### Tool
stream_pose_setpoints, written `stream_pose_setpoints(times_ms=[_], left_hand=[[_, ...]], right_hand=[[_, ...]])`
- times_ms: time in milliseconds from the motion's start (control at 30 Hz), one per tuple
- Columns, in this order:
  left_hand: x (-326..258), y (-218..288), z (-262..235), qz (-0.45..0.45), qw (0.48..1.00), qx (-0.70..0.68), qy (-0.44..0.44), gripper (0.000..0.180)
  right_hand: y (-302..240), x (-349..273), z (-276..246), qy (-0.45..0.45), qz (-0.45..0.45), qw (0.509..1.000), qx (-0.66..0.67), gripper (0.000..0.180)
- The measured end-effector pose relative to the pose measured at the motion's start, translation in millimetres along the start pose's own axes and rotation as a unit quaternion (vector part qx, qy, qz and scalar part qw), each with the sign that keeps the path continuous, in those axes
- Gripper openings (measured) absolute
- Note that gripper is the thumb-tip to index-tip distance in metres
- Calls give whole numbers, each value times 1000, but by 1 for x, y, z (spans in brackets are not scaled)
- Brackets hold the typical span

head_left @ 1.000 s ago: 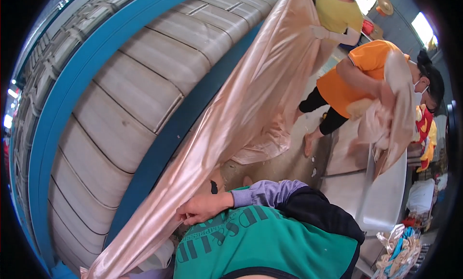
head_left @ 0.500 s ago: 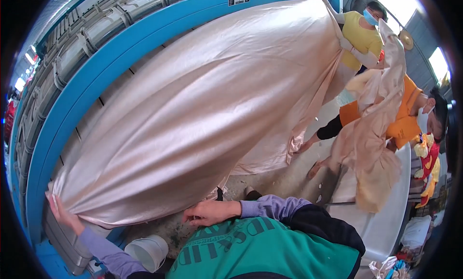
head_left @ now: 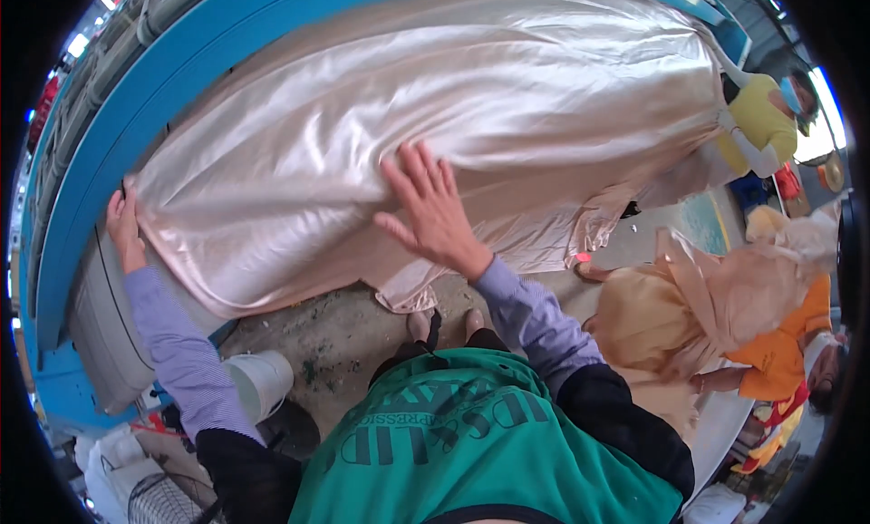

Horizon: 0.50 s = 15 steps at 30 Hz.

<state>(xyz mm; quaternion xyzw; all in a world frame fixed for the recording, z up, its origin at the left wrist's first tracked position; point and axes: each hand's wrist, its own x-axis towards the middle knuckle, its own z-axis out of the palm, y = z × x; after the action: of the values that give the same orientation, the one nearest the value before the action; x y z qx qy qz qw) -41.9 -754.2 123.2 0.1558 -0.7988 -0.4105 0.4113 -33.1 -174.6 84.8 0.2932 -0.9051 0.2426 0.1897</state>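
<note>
A large sheet of shiny pale pink satin cloth (head_left: pixel 507 98) lies over the feed bed of a big blue machine and hangs down its front. At the far left, my left hand (head_left: pixel 125 225) grips a corner of the cloth, fingers closed round its edge. My right hand (head_left: pixel 430 207) is spread with its fingers apart, over the middle of the cloth; whether the palm presses on it I cannot tell. Beyond the right end, a person in yellow (head_left: pixel 759 125) holds the other side of the same cloth.
The blue machine frame (head_left: pixel 181 66) curves along the back and left. A white bucket (head_left: pixel 260 383) stands on the floor by my left arm. To the right, a person in orange (head_left: pixel 781 343) handles another peach cloth (head_left: pixel 652 315) beside a pale tub or table.
My right hand has gone from my waist up over the cloth, opening out. My left hand keeps the corner. The cloth lies flatter, and the peach cloth at right has come down.
</note>
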Motion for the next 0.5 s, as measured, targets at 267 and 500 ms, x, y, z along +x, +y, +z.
stream_pose_setpoints(times_ms=[267, 500], left_hand=[[-300, 80, -77, -447, 871, 41, -201, 60], [-387, 9, 126, -133, 869, -106, -465, 64]], right_hand=[[49, 104, 34, -1, -10, 998, -65, 81], [-1, 189, 73, -15, 106, 992, -60, 76]])
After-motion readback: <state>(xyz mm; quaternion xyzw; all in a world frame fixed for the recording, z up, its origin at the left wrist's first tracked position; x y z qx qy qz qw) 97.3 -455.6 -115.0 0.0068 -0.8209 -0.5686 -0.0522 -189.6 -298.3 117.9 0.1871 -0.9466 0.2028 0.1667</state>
